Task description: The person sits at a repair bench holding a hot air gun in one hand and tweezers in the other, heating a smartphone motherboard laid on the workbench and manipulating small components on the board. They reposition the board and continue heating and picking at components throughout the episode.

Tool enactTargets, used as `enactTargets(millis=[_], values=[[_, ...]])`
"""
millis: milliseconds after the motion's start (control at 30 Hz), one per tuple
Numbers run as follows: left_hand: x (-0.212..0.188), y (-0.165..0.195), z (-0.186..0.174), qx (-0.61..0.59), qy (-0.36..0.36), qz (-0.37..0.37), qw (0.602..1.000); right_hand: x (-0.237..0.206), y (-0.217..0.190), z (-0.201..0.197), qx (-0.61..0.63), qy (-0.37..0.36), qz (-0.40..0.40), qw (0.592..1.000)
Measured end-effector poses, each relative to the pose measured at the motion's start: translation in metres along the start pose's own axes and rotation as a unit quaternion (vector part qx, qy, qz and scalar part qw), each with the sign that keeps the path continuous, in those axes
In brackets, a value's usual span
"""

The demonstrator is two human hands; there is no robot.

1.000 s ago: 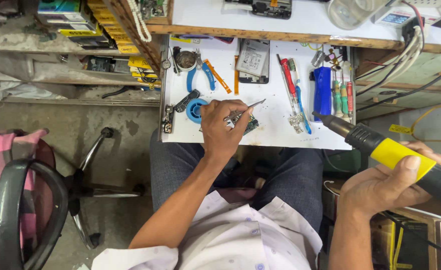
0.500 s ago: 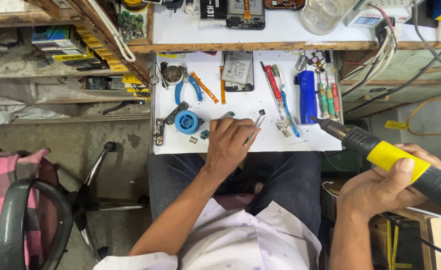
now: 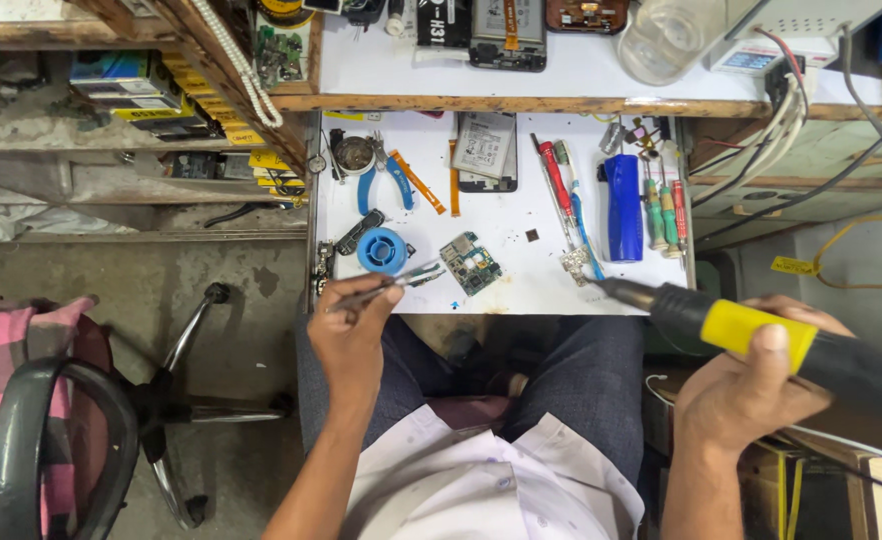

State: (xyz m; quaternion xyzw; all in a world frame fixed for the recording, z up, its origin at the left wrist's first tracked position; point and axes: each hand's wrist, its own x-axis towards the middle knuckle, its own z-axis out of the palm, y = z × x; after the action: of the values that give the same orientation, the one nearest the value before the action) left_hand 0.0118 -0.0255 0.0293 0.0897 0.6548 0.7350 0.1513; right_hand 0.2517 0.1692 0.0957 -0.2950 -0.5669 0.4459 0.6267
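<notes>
Circuit board (image 3: 471,263) lies bare at tabletop (image 3: 521,285) centre, untouched; left hand (image 3: 346,335) at 7 o'clock pinches tweezers (image 3: 386,287), right hand (image 3: 751,390) at 4 o'clock grips hot-air tool (image 3: 761,335), nozzle short of it.

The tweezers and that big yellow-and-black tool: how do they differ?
The tweezers are thin bare metal, pinched in the left hand; the hot-air tool is thick, black with a yellow band, gripped in the right hand. The tweezers' tips lie over the white tray; the tool's nozzle sits at its edge. Both point towards the circuit board.
</notes>
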Motion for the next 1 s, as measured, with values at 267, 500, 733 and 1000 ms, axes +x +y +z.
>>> enactTargets(millis=[267,500,733,1000], values=[[-0.027,-0.037,-0.002,-0.036,-0.035,-0.011,0.999,0.005,0.013,0.007,0.016,-0.077,-0.01,0.997],[-0.031,-0.041,0.01,0.006,-0.066,0.057,0.996,0.008,0.005,0.024,0.006,-0.144,-0.016,0.989],[-0.037,-0.023,0.013,0.076,-0.07,0.133,0.986,0.01,-0.005,0.046,-0.06,-0.214,-0.024,0.975],[-0.032,-0.017,0.014,0.05,-0.051,0.104,0.992,0.01,-0.005,0.067,-0.11,-0.273,-0.042,0.955]])
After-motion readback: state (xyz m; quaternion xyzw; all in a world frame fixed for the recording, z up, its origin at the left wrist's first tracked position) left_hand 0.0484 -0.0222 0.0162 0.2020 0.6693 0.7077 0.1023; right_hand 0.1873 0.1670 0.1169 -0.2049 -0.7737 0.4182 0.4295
